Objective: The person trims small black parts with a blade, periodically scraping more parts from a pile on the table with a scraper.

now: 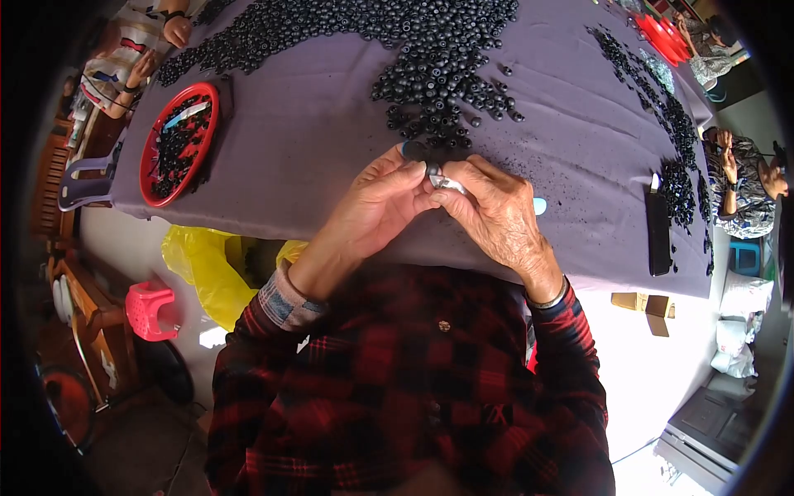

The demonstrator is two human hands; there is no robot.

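Note:
Close to the table's near edge, my two hands meet over the purple cloth. My left hand (pixel 376 198) is closed on a small round black piece (pixel 432 169), pinched at the fingertips; a dark blue-black covering shows on one of its fingers. My right hand (pixel 500 207) is closed round a small tool with a silvery part (pixel 449 184) that touches or nearly touches the piece. A pale blue end (pixel 539 206), which looks like its handle, sticks out beyond my palm. Just past my fingers spreads a big pile of similar black pieces (pixel 438 74), with hollows in many.
A red basin (pixel 147 165) at left holds black bits and a pale blue-handled tool. Dark crumbs dot the cloth (pixel 306 124) right of my hands. A black phone-like slab (pixel 658 231) lies near the right edge. Other people sit left and right. A yellow bag (pixel 203 264) hangs below.

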